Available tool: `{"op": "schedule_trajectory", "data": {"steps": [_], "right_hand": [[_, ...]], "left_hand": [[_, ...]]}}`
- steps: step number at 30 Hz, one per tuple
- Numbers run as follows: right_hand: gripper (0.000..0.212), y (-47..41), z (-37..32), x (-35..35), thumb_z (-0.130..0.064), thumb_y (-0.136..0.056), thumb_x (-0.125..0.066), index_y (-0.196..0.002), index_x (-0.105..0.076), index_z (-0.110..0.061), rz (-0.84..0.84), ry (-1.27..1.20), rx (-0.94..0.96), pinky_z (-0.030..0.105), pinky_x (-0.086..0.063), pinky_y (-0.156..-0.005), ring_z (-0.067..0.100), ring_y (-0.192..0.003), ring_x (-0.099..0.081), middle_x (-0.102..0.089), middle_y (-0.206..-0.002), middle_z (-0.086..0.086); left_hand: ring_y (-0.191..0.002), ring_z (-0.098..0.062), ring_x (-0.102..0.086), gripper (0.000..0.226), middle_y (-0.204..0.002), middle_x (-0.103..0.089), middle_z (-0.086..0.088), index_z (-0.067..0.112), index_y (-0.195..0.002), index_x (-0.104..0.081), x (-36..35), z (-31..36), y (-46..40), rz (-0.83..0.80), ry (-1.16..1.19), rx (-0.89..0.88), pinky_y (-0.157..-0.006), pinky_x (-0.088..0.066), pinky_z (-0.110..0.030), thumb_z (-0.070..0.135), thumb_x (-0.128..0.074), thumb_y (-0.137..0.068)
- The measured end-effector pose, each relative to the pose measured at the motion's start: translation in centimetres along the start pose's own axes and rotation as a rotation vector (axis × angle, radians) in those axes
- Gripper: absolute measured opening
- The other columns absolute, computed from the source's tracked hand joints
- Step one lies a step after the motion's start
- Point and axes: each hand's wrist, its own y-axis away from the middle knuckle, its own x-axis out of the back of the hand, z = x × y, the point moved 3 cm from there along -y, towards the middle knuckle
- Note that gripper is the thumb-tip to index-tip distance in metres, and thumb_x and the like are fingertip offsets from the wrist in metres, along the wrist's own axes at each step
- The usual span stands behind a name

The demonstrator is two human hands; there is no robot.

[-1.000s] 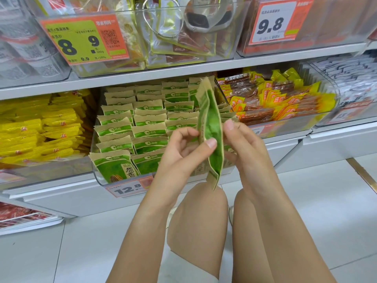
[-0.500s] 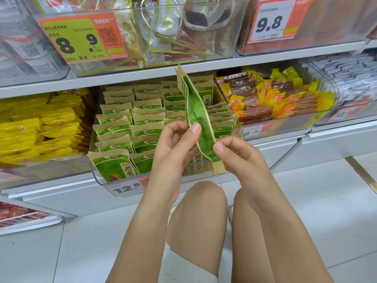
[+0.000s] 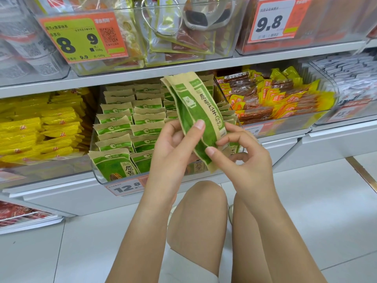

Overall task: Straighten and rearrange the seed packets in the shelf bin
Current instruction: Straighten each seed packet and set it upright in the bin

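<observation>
A small stack of green and tan seed packets (image 3: 195, 115) is held up in front of the clear shelf bin (image 3: 98, 176), tilted with its top to the upper left. My left hand (image 3: 173, 148) grips the stack from the left, thumb on its green face. My right hand (image 3: 242, 154) pinches its lower right edge between thumb and fingers. Inside the bin, several rows of the same packets (image 3: 130, 127) stand upright; the right-hand rows are partly hidden behind the held stack and my hands.
Yellow snack packs (image 3: 40, 131) fill the bin to the left, and red and yellow packs (image 3: 273, 99) the bin to the right. A shelf (image 3: 142, 72) with more bins and price tags (image 3: 85, 39) runs above. My bare knees (image 3: 204, 201) sit below over the white tiled floor.
The held packets have turned from edge-on to showing their printed front, and tilted further to the upper left. Both hands shifted slightly with them, keeping their hold.
</observation>
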Motion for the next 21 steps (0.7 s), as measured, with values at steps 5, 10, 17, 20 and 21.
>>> {"op": "schedule_trajectory", "data": {"steps": [5,10,17,20,21], "right_hand": [[0.024,0.1,-0.3,0.0,-0.05,-0.066,-0.07,-0.084,-0.062,-0.036,-0.014,0.094,0.09,0.015,-0.045,-0.074,-0.002,-0.108,-0.057,-0.063,-0.116,-0.013],[0.023,-1.2,-0.4,1.0,-0.034,-0.082,-0.064,-0.103,-0.065,-0.026,0.018,-0.238,-0.131,0.02,-0.051,-0.076,0.003,-0.09,-0.066,-0.072,-0.094,-0.015],[0.022,-1.5,-0.9,0.7,-0.024,-0.094,-0.055,-0.083,-0.073,-0.019,0.015,-0.363,-0.266,0.024,-0.051,-0.061,0.005,-0.065,-0.063,-0.071,-0.074,-0.007],[0.021,-1.4,-0.7,0.8,-0.017,-0.095,-0.057,-0.081,-0.073,-0.015,0.075,-0.26,-0.186,0.03,-0.05,-0.06,0.01,-0.066,-0.061,-0.07,-0.071,-0.005],[0.019,-1.3,-0.7,0.7,-0.018,-0.094,-0.059,-0.08,-0.073,-0.016,0.076,-0.233,-0.153,0.032,-0.05,-0.062,0.012,-0.068,-0.061,-0.07,-0.072,-0.004]], "left_hand": [[-0.093,-0.016,-0.073,0.021,-0.104,-0.076,-0.003,0.01,-0.113,-0.063,0.9,-0.3,-0.3,0.076,-0.047,-0.007,-0.071,-0.059,-0.03,0.02,-0.058,-0.096],[-0.098,-0.022,-0.071,0.037,-0.107,-0.075,-0.006,0.013,-0.113,-0.071,2.4,-0.9,-0.5,-0.048,-0.096,0.12,-0.065,-0.056,-0.029,0.036,-0.056,-0.089],[-0.087,-0.012,-0.071,0.026,-0.098,-0.076,0.001,0.018,-0.113,-0.071,1.6,-1.5,-0.3,-0.082,-0.152,0.157,-0.066,-0.052,-0.025,0.027,-0.057,-0.093],[-0.099,-0.007,-0.069,0.026,-0.103,-0.074,0.008,0.029,-0.113,-0.058,1.1,-1.4,-0.5,0.081,-0.278,-0.051,-0.082,-0.056,-0.029,0.014,-0.064,-0.092],[-0.103,-0.006,-0.066,0.027,-0.106,-0.072,0.011,0.031,-0.107,-0.055,0.9,-1.2,-0.4,0.127,-0.354,-0.143,-0.089,-0.055,-0.033,0.012,-0.065,-0.091]]}}
